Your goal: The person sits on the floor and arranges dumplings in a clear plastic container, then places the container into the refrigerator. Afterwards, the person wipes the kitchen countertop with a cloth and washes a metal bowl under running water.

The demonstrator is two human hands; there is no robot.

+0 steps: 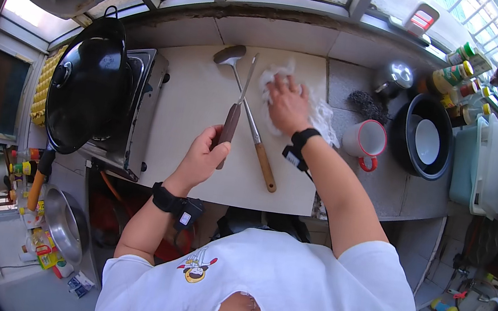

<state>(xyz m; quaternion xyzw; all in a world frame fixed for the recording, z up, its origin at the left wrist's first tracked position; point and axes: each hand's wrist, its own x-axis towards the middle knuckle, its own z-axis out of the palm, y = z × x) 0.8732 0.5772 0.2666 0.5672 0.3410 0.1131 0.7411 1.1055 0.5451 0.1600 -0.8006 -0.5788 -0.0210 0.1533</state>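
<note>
My left hand grips the brown handle of a kitchen knife. Its blade appears edge-on and points away from me, above the pale board. On that board, my right hand rests palm down on a crumpled white cloth, fingers somewhat spread into it. Between the two hands lies a metal wok spatula with a wooden handle; its dark head is at the far side and the handle end towards me. The knife crosses in front of part of its shaft.
A gas stove at left carries a black lidded wok. To the right are a red-rimmed mug, a dark scouring pad, a metal pot, a black basin with a white bowl and a plastic container.
</note>
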